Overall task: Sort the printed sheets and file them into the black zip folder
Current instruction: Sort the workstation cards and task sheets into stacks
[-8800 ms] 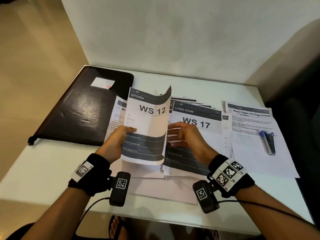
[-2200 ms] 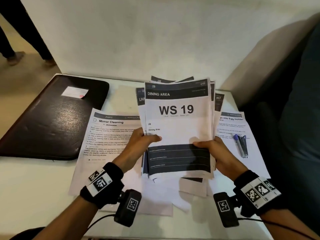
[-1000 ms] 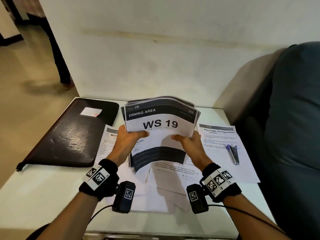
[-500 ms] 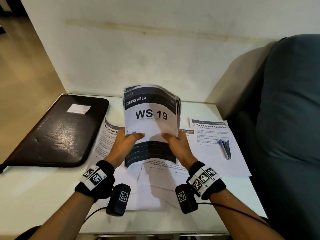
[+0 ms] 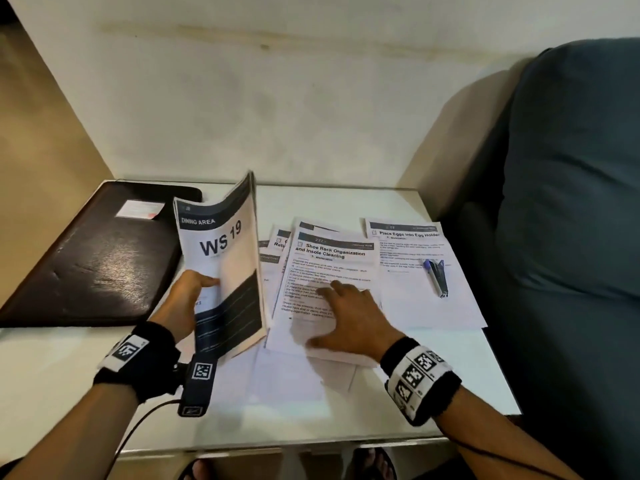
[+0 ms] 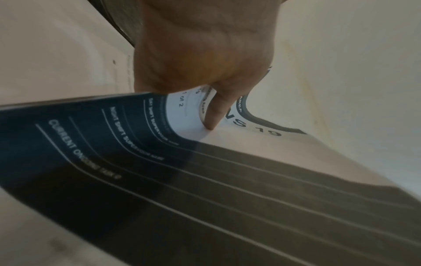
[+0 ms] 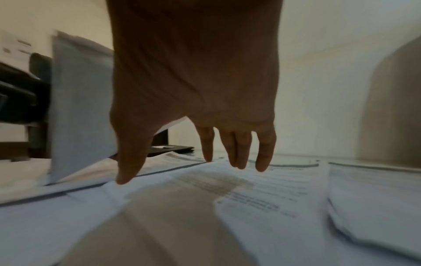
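Observation:
My left hand (image 5: pixel 188 299) grips a stack of printed sheets (image 5: pixel 225 268) topped by "WS 19 Dining Area", held upright and bent over the table's left half; in the left wrist view the thumb (image 6: pixel 213 115) presses its front page (image 6: pixel 205 180). My right hand (image 5: pixel 346 317) hovers flat with spread fingers over the "Shoe Rack Organization" sheet (image 5: pixel 332 261); its fingertips (image 7: pixel 262 162) are just above or touching the paper (image 7: pixel 250 198). The black zip folder (image 5: pixel 93 258) lies closed at the left.
More loose sheets fan out under the shoe rack page (image 5: pixel 280 244). The "Place Eggs into Egg Holder" sheet (image 5: pixel 415 282) lies at the right with a blue-capped marker (image 5: pixel 437 277) on it. A dark sofa (image 5: pixel 571 220) borders the white table (image 5: pixel 346 417) on the right; a wall stands behind.
My right hand has let go of the WS 19 stack and dropped over the loose sheets on the table. The left hand alone now holds the stack, swung to the left.

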